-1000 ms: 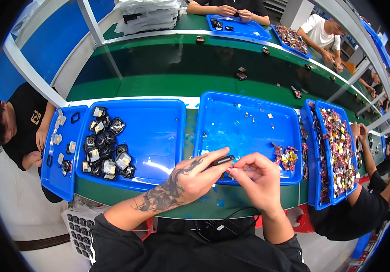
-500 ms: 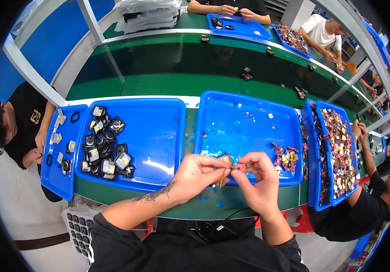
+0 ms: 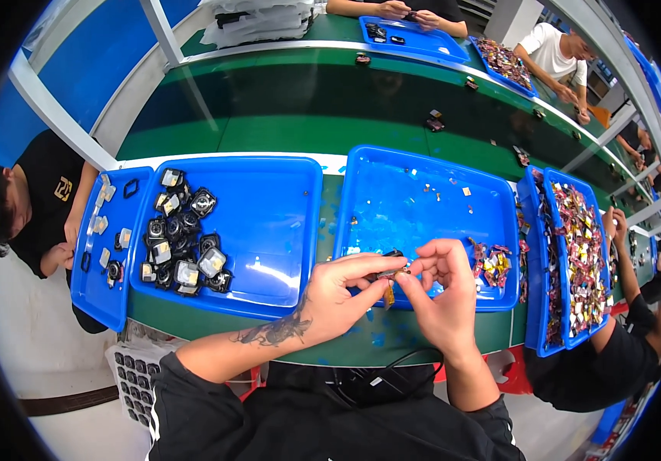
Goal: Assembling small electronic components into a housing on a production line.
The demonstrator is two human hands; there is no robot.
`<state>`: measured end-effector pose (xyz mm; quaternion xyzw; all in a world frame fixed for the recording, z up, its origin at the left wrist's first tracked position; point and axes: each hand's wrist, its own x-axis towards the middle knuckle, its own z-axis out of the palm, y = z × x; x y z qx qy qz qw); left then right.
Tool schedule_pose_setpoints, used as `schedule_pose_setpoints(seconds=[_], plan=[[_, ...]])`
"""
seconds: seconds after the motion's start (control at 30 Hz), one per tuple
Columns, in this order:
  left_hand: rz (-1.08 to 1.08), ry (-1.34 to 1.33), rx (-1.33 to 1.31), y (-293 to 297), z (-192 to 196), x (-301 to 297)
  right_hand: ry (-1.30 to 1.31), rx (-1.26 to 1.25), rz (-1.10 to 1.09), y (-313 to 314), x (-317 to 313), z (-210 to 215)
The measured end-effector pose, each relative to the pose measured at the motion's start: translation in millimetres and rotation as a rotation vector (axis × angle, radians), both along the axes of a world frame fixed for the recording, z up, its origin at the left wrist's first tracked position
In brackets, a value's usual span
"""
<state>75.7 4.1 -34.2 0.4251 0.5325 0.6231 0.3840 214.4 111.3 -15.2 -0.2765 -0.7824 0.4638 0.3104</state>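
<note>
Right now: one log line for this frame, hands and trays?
left hand: pinching small part | right hand: pinching same part | position: over near edge of right blue tray | left blue tray: black modules piled

Factory assembly line, green conveyor belt [image 3: 307, 92], blue parts trays [image 3: 269, 230], seated workers [image 3: 31, 207]

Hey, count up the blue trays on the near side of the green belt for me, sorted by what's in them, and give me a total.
Tray with black square parts: 2, the large tray and the narrow tray
Tray nearly bare, with scattered bits, under the left hand and right hand: 1, the middle tray
Tray heaped with small colourful pieces: 1, the right tray
Total: 4
</note>
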Motion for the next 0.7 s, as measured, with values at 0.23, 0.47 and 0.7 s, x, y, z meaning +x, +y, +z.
schedule_pose_setpoints(seconds=[0.23,0.47,0.7], plan=[[0.107,-0.114,0.041,-4.0,-1.5,0.6,0.009,0.135,0.033,-12.1,-18.7,-11.5],[0.163,1.25,-0.114,-42.4,23.2,-75.5,-0.182,0.124,0.149,100.1,-60.5,14.1],[0.413,1.481,-0.694,-124.8,20.5,-112.8,-0.376,0.251,-0.132,219.2,-169.8,-37.2]])
